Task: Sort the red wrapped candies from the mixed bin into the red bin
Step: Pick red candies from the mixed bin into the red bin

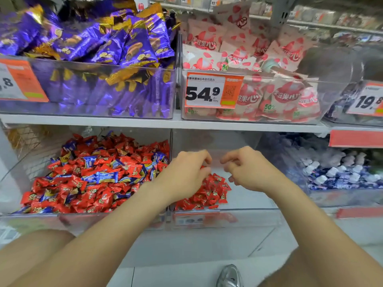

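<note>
Shop shelf seen from above and in front, with all positions given from the red bin (255, 217), the clear box at the middle of the lower shelf. Inside it, against its left wall and toward its front, lies a small heap of red wrapped candies (215, 192); its floor to the right of the heap is bare. The left hand (185, 176) reaches over the bin's left wall and hangs just above the heap, with the fingers curled together and the thumb drawn to the fingertips. A sliver of red wrapper there marks a red wrapped candy (202, 167) pinched between them. The right hand (249, 169) hovers over the middle of the bin, higher than the heap and apart from it. Its fingers are loosely bent and slightly separated, the forefinger points toward the left hand, and nothing shows in their grasp. The two hands are near each other but not touching. Just left of the red bin stands the mixed bin (31, 221), heaped with red candies mingled with blue-and-gold candies (103, 177). To the right of the red bin is a bin of blue and white sweets (339, 179). On the shelf board (145, 121) above it stands a clear box of pink-and-white packets (263, 96) bearing a price tag (207, 92) that reads 54.9, and up to the left a box of purple packets (99, 48). Below the red bin, on the pale floor, a silver shoe (230, 276) shows
</note>
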A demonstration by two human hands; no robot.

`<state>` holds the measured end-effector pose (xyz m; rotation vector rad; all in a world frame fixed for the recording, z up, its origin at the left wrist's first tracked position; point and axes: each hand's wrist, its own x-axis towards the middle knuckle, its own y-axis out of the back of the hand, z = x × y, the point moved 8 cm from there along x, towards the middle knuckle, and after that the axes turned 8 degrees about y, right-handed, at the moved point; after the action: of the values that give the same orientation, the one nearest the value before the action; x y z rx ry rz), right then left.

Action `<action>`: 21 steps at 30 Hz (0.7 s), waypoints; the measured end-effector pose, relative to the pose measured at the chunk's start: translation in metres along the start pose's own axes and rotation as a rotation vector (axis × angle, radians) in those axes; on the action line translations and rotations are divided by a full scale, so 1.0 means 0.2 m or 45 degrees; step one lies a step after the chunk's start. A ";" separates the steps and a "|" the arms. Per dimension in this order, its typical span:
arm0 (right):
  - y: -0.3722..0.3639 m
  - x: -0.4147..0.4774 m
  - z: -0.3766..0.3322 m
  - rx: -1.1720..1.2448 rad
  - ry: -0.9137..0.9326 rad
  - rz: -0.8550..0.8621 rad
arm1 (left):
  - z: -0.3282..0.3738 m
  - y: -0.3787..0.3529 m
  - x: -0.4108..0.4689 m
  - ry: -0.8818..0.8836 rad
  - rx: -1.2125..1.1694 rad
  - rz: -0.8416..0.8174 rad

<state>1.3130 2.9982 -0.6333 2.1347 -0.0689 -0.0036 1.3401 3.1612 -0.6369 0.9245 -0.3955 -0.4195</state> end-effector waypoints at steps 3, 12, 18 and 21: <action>0.05 -0.03 -0.05 0.002 0.026 0.105 | 0.05 -0.02 -0.04 -0.159 0.125 -0.169; -0.24 -0.11 -0.79 0.046 0.629 0.015 | -0.40 0.43 -0.28 0.200 0.289 0.091; -0.63 0.13 -1.01 -0.259 0.694 -0.167 | -0.85 0.60 -0.32 0.570 0.535 -0.027; -0.72 0.32 -1.01 -0.330 0.574 -0.163 | -1.04 0.68 -0.31 0.680 0.526 -0.051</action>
<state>1.3900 3.2423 -0.6456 1.8324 0.3169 0.3723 1.4155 3.4059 -0.6458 1.4008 0.0319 -0.1127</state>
